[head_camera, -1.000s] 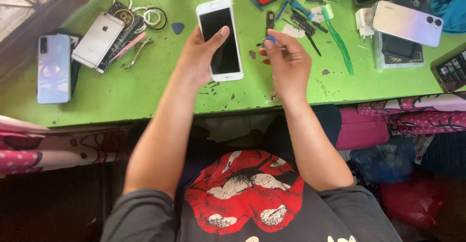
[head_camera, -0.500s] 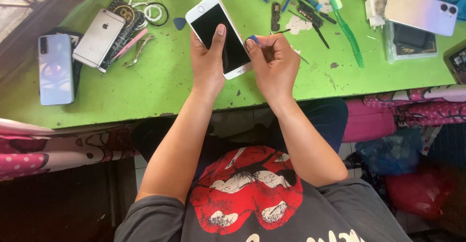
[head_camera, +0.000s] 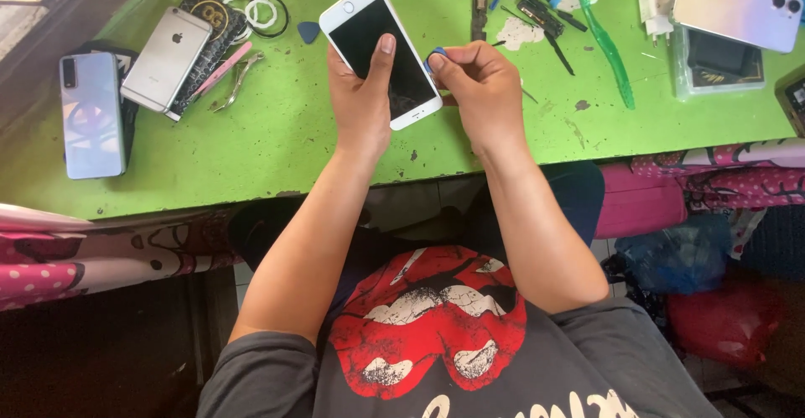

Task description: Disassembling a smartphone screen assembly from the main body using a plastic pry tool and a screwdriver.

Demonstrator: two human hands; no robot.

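Green-painted tabletop [head_camera: 277,145], scuffed and spotted, was seen filling the upper half of the frame, with a pink patterned cloth [head_camera: 721,171] hanging at its near edge on the right. At upper centre a white smartphone [head_camera: 381,51] with a dark screen was held tilted, its top end toward the upper left. The left hand [head_camera: 360,103] was wrapped around the lower part of the phone from behind, fingers closed on it and the thumb laid flat across the glass. The right hand [head_camera: 478,91] was found just beside the phone's right edge, its fingers curled and the thumb and forefinger pinched shut on a small blue pick [head_camera: 435,54], which was touching or very nearly touching that edge; actual contact could not be confirmed. At upper left a silver phone [head_camera: 166,59] was lying face down on a dark patterned case [head_camera: 210,11], with a pale blue phone [head_camera: 92,114] further left. A second blue pick [head_camera: 309,31] was noted just left of the held phone. A green toothbrush [head_camera: 608,41] and assorted small tools [head_camera: 537,11] were lying at upper right, near a pale iridescent phone [head_camera: 734,7] resting on a clear box.
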